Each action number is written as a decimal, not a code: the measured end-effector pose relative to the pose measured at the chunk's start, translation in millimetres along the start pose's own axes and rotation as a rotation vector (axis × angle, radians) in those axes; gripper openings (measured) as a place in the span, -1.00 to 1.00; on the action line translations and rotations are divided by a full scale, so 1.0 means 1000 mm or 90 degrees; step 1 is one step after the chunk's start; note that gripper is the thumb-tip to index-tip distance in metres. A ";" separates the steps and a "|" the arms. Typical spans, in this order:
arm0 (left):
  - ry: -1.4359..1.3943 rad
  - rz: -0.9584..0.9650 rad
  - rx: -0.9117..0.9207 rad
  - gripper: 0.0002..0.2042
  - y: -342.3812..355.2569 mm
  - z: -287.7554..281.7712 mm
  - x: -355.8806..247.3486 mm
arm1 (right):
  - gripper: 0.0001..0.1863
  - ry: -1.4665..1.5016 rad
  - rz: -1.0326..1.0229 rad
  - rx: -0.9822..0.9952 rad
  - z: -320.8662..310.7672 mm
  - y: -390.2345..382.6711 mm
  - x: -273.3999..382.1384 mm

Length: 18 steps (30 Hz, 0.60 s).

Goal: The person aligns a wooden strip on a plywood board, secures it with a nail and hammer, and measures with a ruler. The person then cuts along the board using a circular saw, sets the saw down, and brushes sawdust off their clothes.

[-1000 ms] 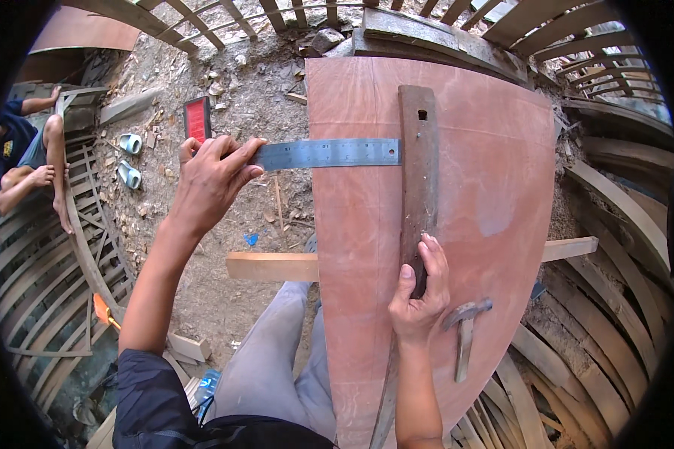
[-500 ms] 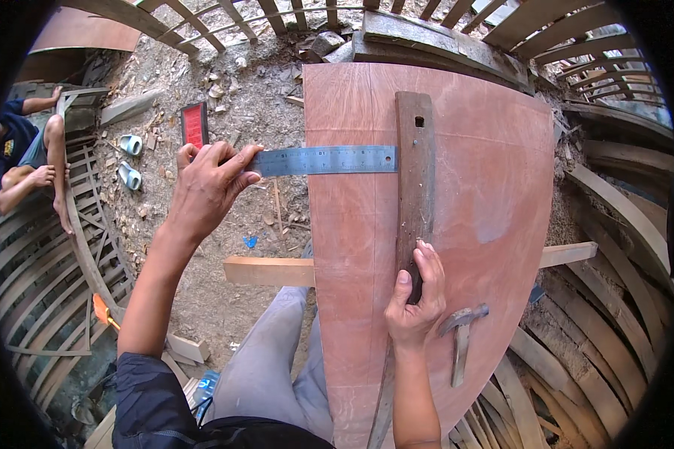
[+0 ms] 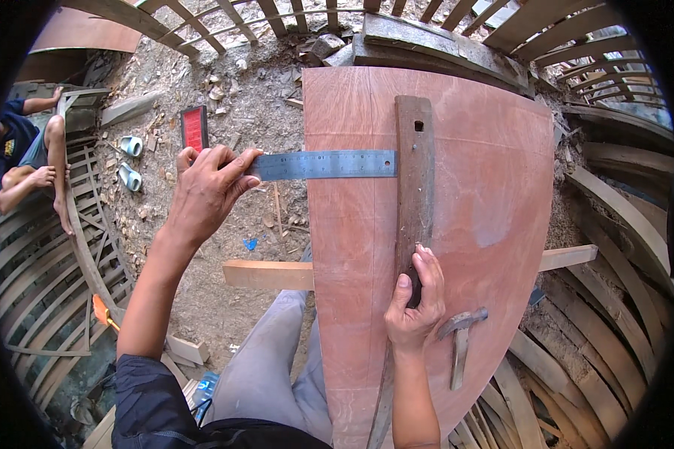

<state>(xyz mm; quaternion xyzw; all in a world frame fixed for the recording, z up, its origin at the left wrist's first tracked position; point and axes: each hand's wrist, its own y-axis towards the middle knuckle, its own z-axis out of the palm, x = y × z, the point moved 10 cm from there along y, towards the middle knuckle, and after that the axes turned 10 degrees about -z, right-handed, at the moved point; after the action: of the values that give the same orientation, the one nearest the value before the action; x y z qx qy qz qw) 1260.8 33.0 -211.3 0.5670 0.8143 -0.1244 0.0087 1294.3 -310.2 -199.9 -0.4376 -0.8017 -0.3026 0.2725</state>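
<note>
1. Not much has moved over the last second, honestly. The left hand [image 3: 202, 191] still pinches the outer end of the steel ruler [image 3: 326, 165], fingers closed on it, ruler lying crosswise with its far end butted against the dark wooden straightedge [image 3: 414, 187].
2. The right hand [image 3: 414, 303] stays pressed on the lower end of that straightedge, fingers curled over it, pinning it lengthwise on the reddish plywood panel [image 3: 487, 217].
3. The only shift I can spot is tiny: the ruler sits a hair differently, more like fine nudging than a real move.
4. So my read is they're holding a square-ish setup steady for measuring or marking; no pencil visible, though.
5. A hammer [image 3: 459, 340] lies on the panel just beside the right hand, untouched.
</note>
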 end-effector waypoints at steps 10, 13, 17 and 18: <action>-0.005 -0.003 0.015 -0.59 0.000 0.001 0.001 | -0.68 0.010 0.004 0.004 -0.001 0.003 0.002; -0.029 -0.015 0.023 -0.60 -0.005 0.000 0.001 | -0.66 0.007 -0.002 -0.008 -0.013 -0.005 0.001; -0.071 -0.030 -0.055 -0.58 -0.026 0.004 0.018 | -0.61 -0.128 0.046 -0.004 -0.066 -0.046 -0.014; -0.113 -0.054 -0.087 -0.56 -0.028 0.002 0.025 | -0.61 -0.135 0.045 -0.006 -0.084 -0.063 -0.019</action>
<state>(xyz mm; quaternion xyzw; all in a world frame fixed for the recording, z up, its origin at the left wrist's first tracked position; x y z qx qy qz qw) 1225.9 46.1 -211.5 0.5165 0.8403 -0.1187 0.1143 1263.5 -409.0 -172.5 -0.4965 -0.8087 -0.2482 0.1948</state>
